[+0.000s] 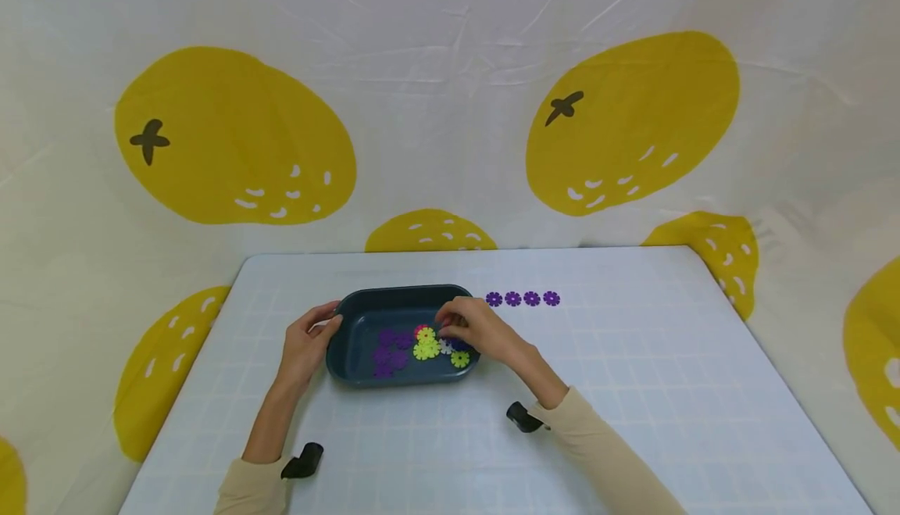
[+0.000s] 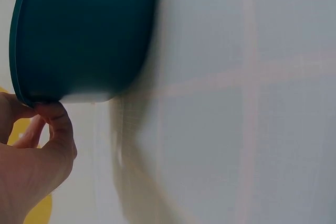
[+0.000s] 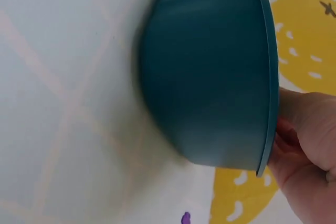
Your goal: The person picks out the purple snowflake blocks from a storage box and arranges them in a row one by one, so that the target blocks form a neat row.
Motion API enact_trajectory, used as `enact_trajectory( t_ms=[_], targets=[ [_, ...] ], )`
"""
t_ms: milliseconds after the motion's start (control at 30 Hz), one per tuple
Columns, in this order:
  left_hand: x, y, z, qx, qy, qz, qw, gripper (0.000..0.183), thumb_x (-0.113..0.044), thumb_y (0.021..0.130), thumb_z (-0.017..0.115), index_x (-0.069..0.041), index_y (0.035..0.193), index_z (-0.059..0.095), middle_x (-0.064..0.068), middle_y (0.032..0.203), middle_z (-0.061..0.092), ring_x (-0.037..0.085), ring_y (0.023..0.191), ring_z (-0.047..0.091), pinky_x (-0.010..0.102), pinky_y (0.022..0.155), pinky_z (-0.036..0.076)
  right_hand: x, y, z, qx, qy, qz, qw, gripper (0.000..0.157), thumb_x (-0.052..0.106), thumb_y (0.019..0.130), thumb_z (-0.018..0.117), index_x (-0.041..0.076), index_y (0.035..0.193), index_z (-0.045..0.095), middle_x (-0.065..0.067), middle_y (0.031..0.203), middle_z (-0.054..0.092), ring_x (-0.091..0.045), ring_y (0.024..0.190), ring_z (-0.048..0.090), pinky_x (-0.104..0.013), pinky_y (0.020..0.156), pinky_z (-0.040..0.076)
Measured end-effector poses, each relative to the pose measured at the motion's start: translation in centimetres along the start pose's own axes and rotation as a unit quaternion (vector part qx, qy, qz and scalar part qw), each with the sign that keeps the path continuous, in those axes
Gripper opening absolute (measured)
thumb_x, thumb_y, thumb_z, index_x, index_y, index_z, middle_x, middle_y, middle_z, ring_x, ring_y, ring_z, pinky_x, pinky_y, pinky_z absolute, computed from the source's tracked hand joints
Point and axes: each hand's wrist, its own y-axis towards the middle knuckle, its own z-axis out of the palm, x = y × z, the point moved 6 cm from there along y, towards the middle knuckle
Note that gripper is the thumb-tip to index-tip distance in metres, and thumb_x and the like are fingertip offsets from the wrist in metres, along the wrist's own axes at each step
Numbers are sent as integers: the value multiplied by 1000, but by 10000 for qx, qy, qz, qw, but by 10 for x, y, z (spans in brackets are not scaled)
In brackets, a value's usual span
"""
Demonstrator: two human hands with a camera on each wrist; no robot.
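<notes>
A dark teal oblong tray (image 1: pixel 351 374) sits on the table, its outer wall filling much of both wrist views. My left hand (image 1: pixel 305 347) grips its left end, with thumb and fingers pinching the rim (image 2: pixel 17 77). Over the right end my right hand (image 1: pixel 481 327) reaches inside, fingers bent down beside the small notched plastic discs. Purple discs (image 1: pixel 385 357) lie toward the middle, with yellow discs (image 1: pixel 425 349), a pink disc (image 1: pixel 420 330) and a white disc (image 1: pixel 446 347) nearer that hand. In the right wrist view the tray's wall hides the fingertips, so I cannot tell whether they hold a disc.
Several purple discs (image 1: pixel 532 298) form a straight row on the table behind and right of the tray. The pale checked table (image 1: pixel 633 390) runs back to a white curtain with yellow fruit prints (image 1: pixel 235 136). A dark wrist device (image 1: pixel 304 461) shows at the left sleeve.
</notes>
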Motion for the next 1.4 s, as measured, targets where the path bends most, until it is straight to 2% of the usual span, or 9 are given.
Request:
enact_trajectory(
  t_ms=[233, 333, 433, 667, 833, 967, 1167, 1267, 1400],
  targets=[
    [2, 1, -1, -25, -33, 14, 10000, 42, -14, 102, 67, 1, 141, 60, 19, 130, 55, 3, 85, 63, 12, 74, 48, -5, -5, -13, -302, 193, -95, 9993, 15, 2, 95, 73, -3, 109, 73, -10, 101, 70, -18, 90, 67, -24, 82, 57],
    [1, 0, 0, -27, -76, 82, 9999, 42, -13, 101, 68, 2, 140, 61, 20, 129, 56, 4, 85, 63, 13, 74, 48, -11, -8, -18, -535, 340, 80, 9980, 15, 3, 95, 73, 1, 109, 74, -8, 102, 71, -18, 91, 66, -27, 83, 57],
    [-1, -1, 0, -40, -105, 146, 9998, 41, -13, 101, 68, 2, 139, 61, 21, 127, 56, 5, 85, 63, 13, 74, 49, -20, -11, -25, -929, 523, 445, 9933, 15, 5, 95, 74, 5, 110, 74, -5, 103, 71, -18, 94, 66, -29, 85, 58],
    [-1, -2, 0, -53, -94, 187, 9998, 41, -12, 101, 68, 3, 138, 62, 19, 125, 56, 5, 85, 63, 13, 74, 49, -48, -27, -46, -1967, 846, 1118, 9704, 16, 15, 94, 76, 9, 109, 75, -4, 101, 72, -20, 93, 66, -24, 85, 56],
    [0, -1, 0, -31, -108, 154, 9998, 41, -13, 101, 68, 3, 138, 61, 18, 125, 56, 8, 86, 64, 12, 75, 49, -68, -39, -58, -2355, 1228, 1531, 9518, 20, 19, 96, 75, 7, 113, 74, -9, 103, 72, -25, 96, 67, -17, 81, 53],
    [0, -1, 0, 18, -77, 162, 9998, 42, -14, 102, 67, 2, 140, 60, 20, 128, 55, 8, 88, 64, 12, 78, 49, -79, -49, -67, -2616, 1327, 1733, 9402, 25, 18, 97, 73, 3, 117, 72, -16, 109, 70, -30, 101, 65, -14, 80, 52],
    [0, -1, -1, -12, 11, 200, 9998, 41, -15, 102, 67, 2, 139, 61, 17, 125, 56, 11, 89, 64, 12, 78, 50, -73, -62, -82, -2815, 1407, 1898, 9300, 26, 10, 99, 70, -6, 120, 68, -24, 112, 68, -33, 101, 64, -16, 80, 53],
    [0, -1, -1, -22, -1, 228, 9997, 41, -14, 102, 67, 3, 139, 60, 16, 124, 57, 11, 88, 65, 12, 78, 50, -66, -70, -92, -2957, 1418, 1972, 9239, 26, 8, 99, 70, -9, 119, 68, -24, 112, 68, -28, 99, 64, -18, 80, 54],
    [0, -1, 0, -42, -24, 261, 9996, 40, -13, 102, 67, 2, 138, 62, 19, 125, 57, 10, 87, 64, 12, 78, 50, -72, -80, -100, -3195, 1502, 2084, 9121, 28, 8, 98, 71, -10, 118, 68, -25, 114, 68, -22, 96, 65, -20, 78, 54]
  ],
)
